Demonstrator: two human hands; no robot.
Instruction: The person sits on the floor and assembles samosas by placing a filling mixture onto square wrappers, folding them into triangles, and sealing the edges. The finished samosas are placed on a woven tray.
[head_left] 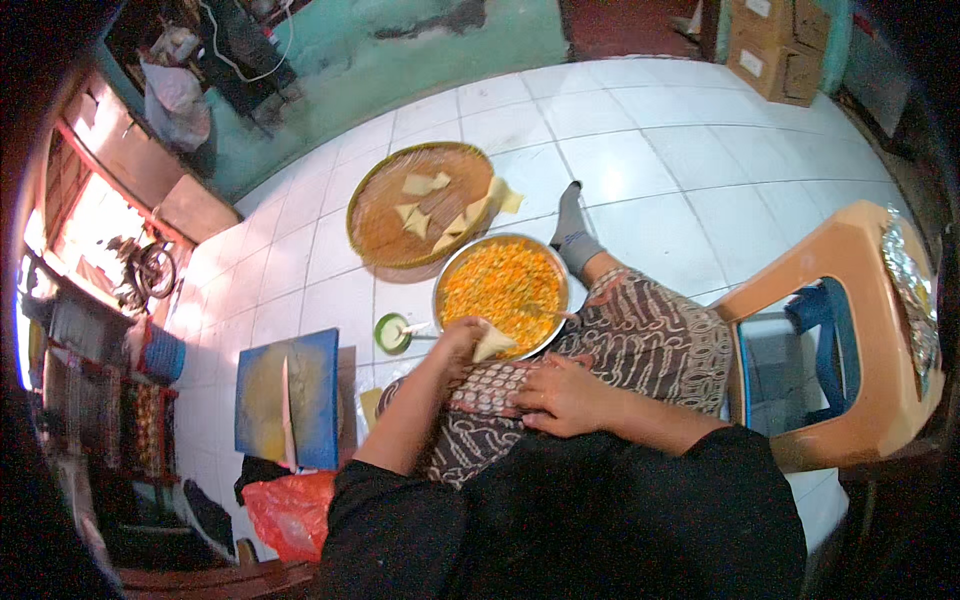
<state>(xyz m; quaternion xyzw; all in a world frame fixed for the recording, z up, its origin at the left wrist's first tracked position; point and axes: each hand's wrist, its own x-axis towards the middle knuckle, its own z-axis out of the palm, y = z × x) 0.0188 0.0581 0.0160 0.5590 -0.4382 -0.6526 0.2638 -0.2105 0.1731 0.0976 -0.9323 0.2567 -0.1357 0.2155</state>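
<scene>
Head view: wrapper (493, 343), apparently mid-fold, is pinched in left hand (459, 345) at six o'clock on bowl (437, 300); right hand (562, 396) is loosely spread; sealing seems needed next.

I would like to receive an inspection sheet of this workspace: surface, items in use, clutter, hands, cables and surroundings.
Surface: white tiled floor, glare on some tiles.
Job's things: metal bowl of orange-yellow filling; woven tray with pale folded pieces; small green bowl.
Clutter: blue board with a long narrow object on it; red plastic bag nearby.
Hands: left hand holds a pale folded wrapper at the metal bowl's near side; right hand rests on the lap, nothing seen in it.
Cables: white cable at upper left.
Surroundings: tan plastic stool at right; cardboard boxes beyond the floor tiles.
</scene>
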